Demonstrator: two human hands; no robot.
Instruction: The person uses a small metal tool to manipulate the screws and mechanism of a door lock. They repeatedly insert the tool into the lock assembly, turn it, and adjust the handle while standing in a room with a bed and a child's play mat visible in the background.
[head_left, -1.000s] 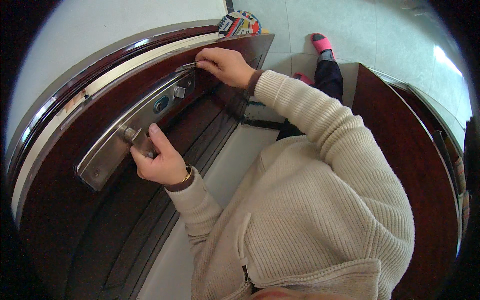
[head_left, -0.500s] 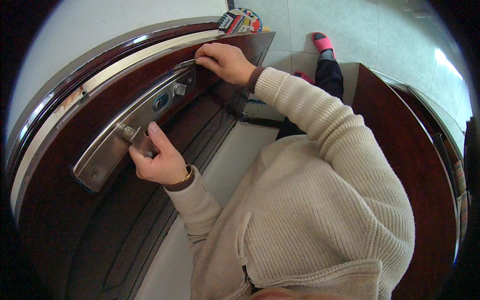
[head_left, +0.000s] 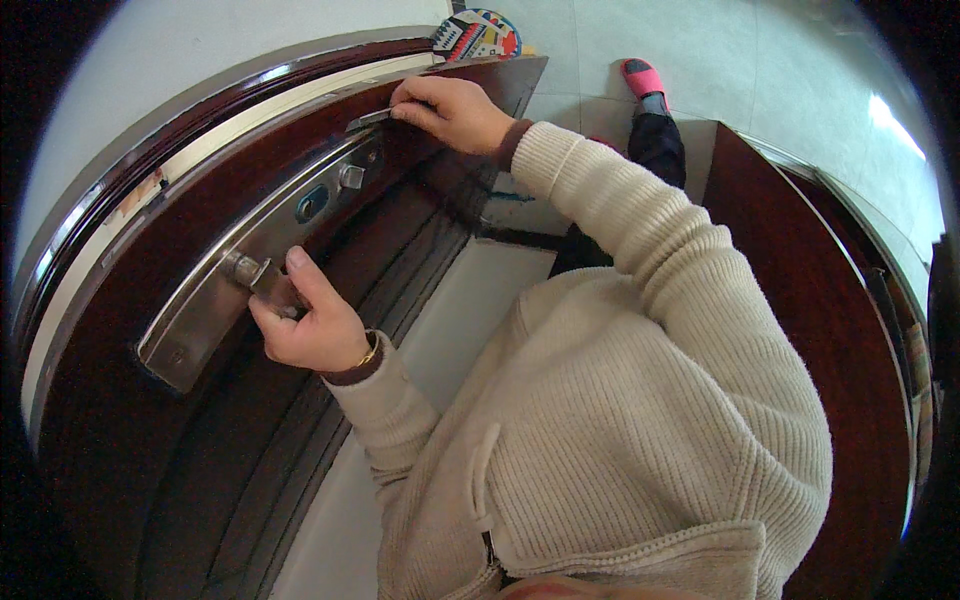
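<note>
My left hand (head_left: 318,320) is wrapped round the metal door handle (head_left: 277,287), the thumb lying along its upper side. The handle juts from a long brushed-metal lock plate (head_left: 215,300) on the dark reddish-brown door (head_left: 120,290). On the plate are an oval keyhole fitting (head_left: 312,203) and a small square knob (head_left: 352,177). At the plate's far end, my right hand (head_left: 450,110) pinches a thin, flat metal strip (head_left: 368,119) between thumb and fingers. The strip lies close along the plate's upper edge; whether it touches is unclear.
A dark door frame (head_left: 170,155) curves beside a pale wall (head_left: 220,50). Past the door's end lies a colourful patterned round object (head_left: 480,37). A foot in a pink slipper (head_left: 643,78) stands on the pale tiled floor (head_left: 780,70). A dark brown panel (head_left: 800,270) stands at right.
The view has shifted slightly. The metal strip in my right hand sits a little higher against the plate's far end. My left hand keeps its hold on the door handle.
</note>
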